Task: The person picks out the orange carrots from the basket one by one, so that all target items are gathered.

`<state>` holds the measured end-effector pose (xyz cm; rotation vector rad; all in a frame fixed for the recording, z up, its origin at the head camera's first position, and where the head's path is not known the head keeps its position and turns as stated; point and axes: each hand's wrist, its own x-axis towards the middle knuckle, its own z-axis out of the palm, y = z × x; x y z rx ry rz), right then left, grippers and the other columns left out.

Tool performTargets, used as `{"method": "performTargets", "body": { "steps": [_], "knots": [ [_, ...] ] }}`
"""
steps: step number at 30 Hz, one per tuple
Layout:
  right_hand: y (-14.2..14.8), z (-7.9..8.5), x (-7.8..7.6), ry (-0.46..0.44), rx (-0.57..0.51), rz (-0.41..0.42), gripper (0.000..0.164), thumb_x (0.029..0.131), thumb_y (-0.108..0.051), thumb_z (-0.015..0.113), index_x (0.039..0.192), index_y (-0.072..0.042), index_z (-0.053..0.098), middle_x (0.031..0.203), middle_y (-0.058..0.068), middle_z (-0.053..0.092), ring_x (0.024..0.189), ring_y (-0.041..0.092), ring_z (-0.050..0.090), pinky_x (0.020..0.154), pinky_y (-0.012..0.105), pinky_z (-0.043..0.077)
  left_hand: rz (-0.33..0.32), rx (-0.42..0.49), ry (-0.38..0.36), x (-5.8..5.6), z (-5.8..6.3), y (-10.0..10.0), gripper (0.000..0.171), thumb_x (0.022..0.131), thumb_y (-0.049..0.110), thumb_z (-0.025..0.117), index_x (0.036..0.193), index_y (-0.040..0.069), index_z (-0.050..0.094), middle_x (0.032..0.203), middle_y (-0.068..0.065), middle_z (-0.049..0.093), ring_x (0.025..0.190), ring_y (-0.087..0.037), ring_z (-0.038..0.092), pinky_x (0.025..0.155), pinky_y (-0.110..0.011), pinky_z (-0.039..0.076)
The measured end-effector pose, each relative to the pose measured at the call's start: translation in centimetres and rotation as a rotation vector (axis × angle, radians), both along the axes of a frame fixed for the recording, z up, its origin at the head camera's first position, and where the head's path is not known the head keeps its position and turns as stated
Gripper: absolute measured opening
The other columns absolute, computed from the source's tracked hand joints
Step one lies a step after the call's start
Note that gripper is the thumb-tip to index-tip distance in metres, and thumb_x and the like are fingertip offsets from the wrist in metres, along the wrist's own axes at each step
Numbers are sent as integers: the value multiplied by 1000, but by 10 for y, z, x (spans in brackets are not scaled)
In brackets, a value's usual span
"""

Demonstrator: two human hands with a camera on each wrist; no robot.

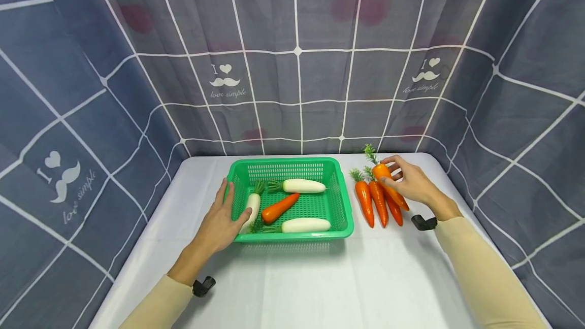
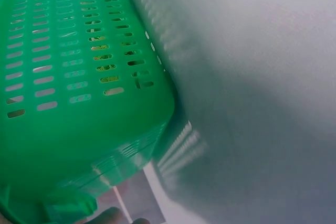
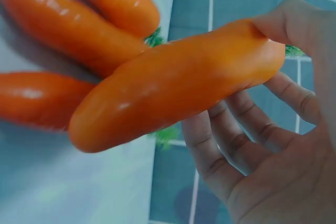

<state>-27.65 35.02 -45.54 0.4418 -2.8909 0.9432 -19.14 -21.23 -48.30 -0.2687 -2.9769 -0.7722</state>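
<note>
My right hand [image 1: 410,179] pinches an orange carrot [image 1: 390,187] with a green top between thumb and fingers, above several other carrots [image 1: 364,202] on the table. In the right wrist view the held carrot [image 3: 173,87] slants across, its blunt tip pointing away from the hand [image 3: 278,166]. At the left side of a green plastic basket [image 1: 292,236], my left hand [image 1: 218,225] rests with fingers extended along the rim and thumb over it. Inside lie an orange carrot [image 1: 280,208] and three white radishes [image 1: 305,225] with green tops. The left wrist view shows the perforated basket wall [image 2: 79,124], with fingertips [image 2: 107,216] beyond it.
A white cloth [image 1: 292,283] covers the table. Grey-blue curtains [image 1: 320,80] with white grid lines stand at the back and both sides. A black wrist device [image 1: 424,222] sits on the right wrist, another [image 1: 203,286] on the left.
</note>
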Motion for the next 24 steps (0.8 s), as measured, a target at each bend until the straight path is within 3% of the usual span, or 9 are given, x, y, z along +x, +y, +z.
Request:
{"method": "performTargets", "body": {
  "steps": [13, 16, 24],
  "knots": [
    [33, -20, 6, -51, -14, -138, 60, 114, -37, 76, 160, -4, 57, 143, 35, 72, 116, 47, 80, 96, 59, 68, -4, 28, 1, 0, 1, 0, 102, 120, 54, 61, 186, -2, 7, 197, -22, -8, 172, -61, 35, 130, -78, 44],
    [37, -26, 6, -59, -14, -162, 59, 114, -37, 75, 160, -4, 57, 143, 36, 71, 117, 49, 80, 93, 58, 69, 1, 20, 5, 0, 1, -1, 101, 120, 55, 60, 186, -2, 7, 197, -22, -8, 173, -60, 33, 131, -78, 44],
    [48, -38, 9, -87, -26, -219, 64, 115, -40, 73, 161, -1, 56, 143, 37, 70, 117, 51, 80, 81, 41, 67, 2, 18, 2, 0, 0, -1, 102, 120, 56, 60, 186, -1, 7, 197, -21, -8, 173, -60, 32, 131, -78, 43]
  ]
}}
